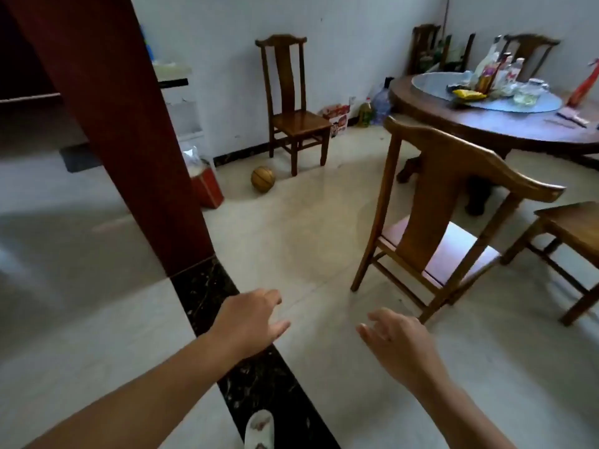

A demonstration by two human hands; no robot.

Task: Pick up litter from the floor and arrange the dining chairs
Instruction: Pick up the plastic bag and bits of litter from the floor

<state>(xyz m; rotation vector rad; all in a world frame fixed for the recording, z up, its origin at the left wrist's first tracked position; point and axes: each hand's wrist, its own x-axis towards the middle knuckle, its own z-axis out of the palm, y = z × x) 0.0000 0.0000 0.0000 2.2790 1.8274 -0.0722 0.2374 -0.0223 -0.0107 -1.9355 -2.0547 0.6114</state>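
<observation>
One wooden dining chair (444, 202) stands tilted nearby, back toward us; another chair (293, 102) stands upright against the wall.

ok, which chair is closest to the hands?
The chair with its back toward the camera, just beyond the right hand. The chair against the wall and those behind the table are farther away.

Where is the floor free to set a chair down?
Free: pale floor between basketball, pillar and near chair. Crowded: round table and the wall base by the bottles. Both hands are empty.
</observation>
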